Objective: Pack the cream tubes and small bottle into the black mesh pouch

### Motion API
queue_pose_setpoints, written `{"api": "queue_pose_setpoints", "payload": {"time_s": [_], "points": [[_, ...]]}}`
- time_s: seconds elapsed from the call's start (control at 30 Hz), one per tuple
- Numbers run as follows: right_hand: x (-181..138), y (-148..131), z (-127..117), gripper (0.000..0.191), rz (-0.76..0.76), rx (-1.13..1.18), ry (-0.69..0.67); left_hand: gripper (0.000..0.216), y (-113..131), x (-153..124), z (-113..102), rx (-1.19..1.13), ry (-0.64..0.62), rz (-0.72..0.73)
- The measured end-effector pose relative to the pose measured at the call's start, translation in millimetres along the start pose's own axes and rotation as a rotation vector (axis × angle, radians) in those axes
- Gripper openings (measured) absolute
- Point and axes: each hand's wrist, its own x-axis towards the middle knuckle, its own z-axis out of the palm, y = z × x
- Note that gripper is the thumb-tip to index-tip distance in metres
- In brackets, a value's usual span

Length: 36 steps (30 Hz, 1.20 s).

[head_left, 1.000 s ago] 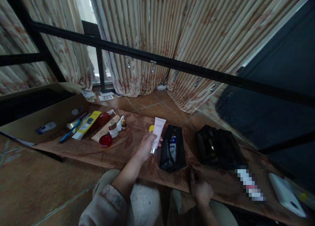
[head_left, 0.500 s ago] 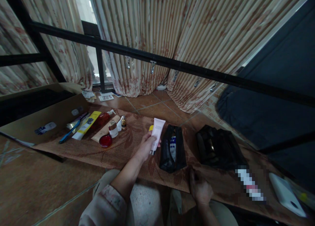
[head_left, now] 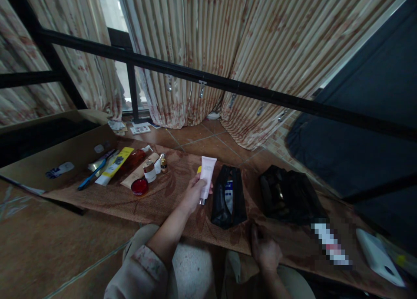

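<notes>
My left hand [head_left: 194, 194] is closed round a pale pink tube [head_left: 206, 172] and holds it upright over the patterned brown mat [head_left: 163, 195]. A small yellow object [head_left: 199, 169] shows just behind the tube. Right beside the tube lies a black mesh pouch [head_left: 228, 197] with a blue-and-white item inside. My right hand [head_left: 265, 250] rests near my knee at the mat's near edge, fingers curled with nothing visible in them. A second, larger black pouch [head_left: 289, 197] lies further right.
At the left of the mat are a red round tin [head_left: 140, 186], small bottles [head_left: 155, 165], a yellow tube [head_left: 114, 165] and a blue toothbrush [head_left: 95, 173]. A cardboard sheet [head_left: 58, 156] lies behind. A black rail [head_left: 228, 86] and curtains stand beyond; a white device [head_left: 379, 257] lies far right.
My left hand has drawn the pink tube slightly left and turned it more upright. The right hand has stayed put.
</notes>
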Motion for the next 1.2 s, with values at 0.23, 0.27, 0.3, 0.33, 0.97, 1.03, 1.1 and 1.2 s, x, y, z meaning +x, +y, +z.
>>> {"api": "queue_pose_setpoints", "payload": {"time_s": [0.23, 0.27, 0.3, 0.33, 0.97, 1.03, 1.1, 1.2], "points": [[0.2, 0.5, 0.7, 0.054, 0.006, 0.027, 0.015, 0.026, -0.5, 1.4, 1.8, 0.041, 0.029, -0.018], [-0.2, 0.4, 0.5, 0.054, 0.004, 0.027, 0.015, 0.027, -0.3, 1.4, 1.9, 0.046, 0.022, -0.018], [-0.4, 0.3, 0.3, 0.054, 0.004, 0.026, 0.015, 0.027, -0.1, 1.2, 2.1, 0.051, 0.015, -0.018], [-0.6, 0.2, 0.2, 0.053, 0.003, 0.023, 0.017, 0.027, 0.0, 1.0, 2.3, 0.056, 0.01, -0.018], [-1.0, -0.5, -1.1, 0.056, 0.014, -0.002, -0.007, 0.02, 0.7, -1.8, 0.2, 0.089, -0.036, 0.023], [0.1, 0.2, -0.1, 0.055, 0.019, 0.007, -0.007, 0.02, 0.7, -2.1, -0.1, 0.091, -0.019, 0.021], [0.9, 0.8, 0.9, 0.055, 0.023, 0.01, -0.009, 0.021, 0.6, -2.4, -0.1, 0.084, -0.001, 0.016], [1.3, 0.9, 1.5, 0.055, 0.026, 0.005, -0.011, 0.02, 0.6, -2.4, -0.1, 0.075, 0.014, 0.015]]}}
